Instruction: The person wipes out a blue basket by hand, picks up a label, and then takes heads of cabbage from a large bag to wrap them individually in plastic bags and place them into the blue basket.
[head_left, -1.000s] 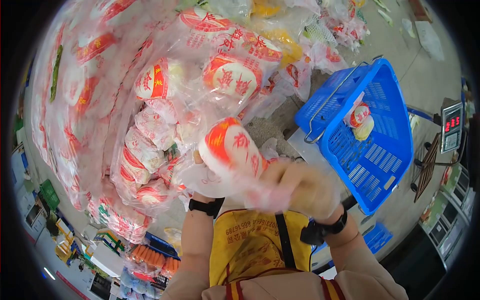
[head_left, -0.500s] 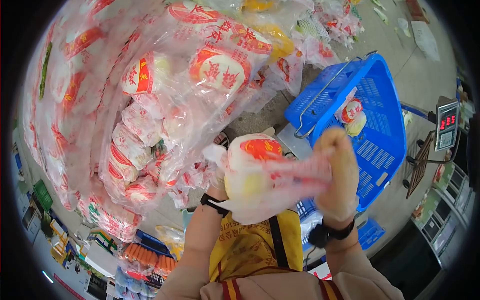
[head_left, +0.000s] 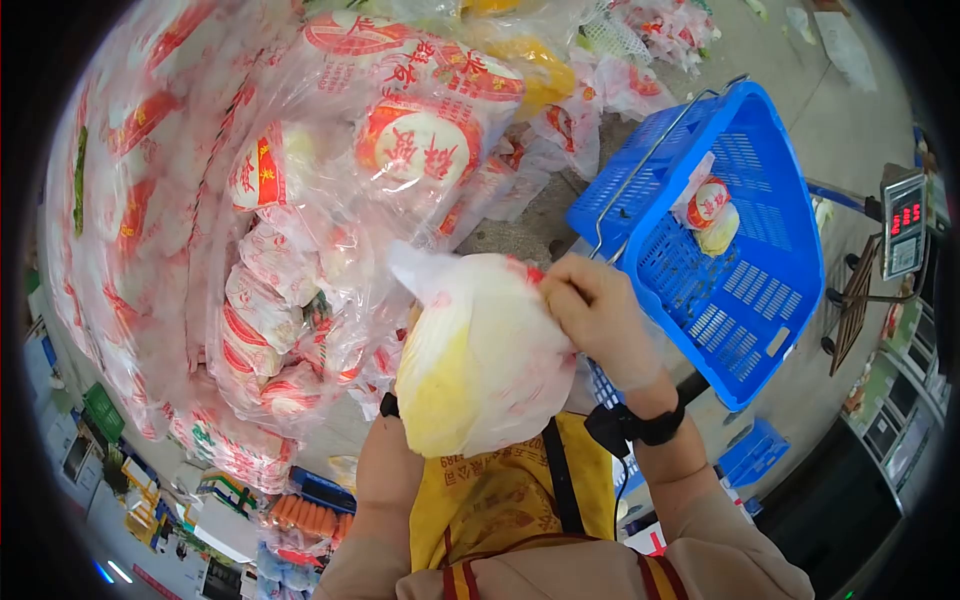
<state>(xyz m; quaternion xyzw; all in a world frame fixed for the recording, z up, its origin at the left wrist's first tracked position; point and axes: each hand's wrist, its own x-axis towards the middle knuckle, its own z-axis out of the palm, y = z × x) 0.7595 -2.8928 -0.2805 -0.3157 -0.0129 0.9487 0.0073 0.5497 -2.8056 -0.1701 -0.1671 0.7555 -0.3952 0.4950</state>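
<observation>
At frame centre, my right hand (head_left: 598, 315) pinches a bagged cabbage (head_left: 480, 360); my left hand is hidden beneath, grip unclear, beside the blue basket (head_left: 740, 290).

A single head-worn camera looks steeply down over the person's chest and apron (head_left: 500, 500), with a wide fisheye view. The hands are close below the lens; the blue basket (head_left: 760, 300) lies just beyond, floor farther off.

floor (head_left: 850, 120): grey concrete | scale (head_left: 903, 222): red digits lit — right edge | light: bright, even daylight
</observation>
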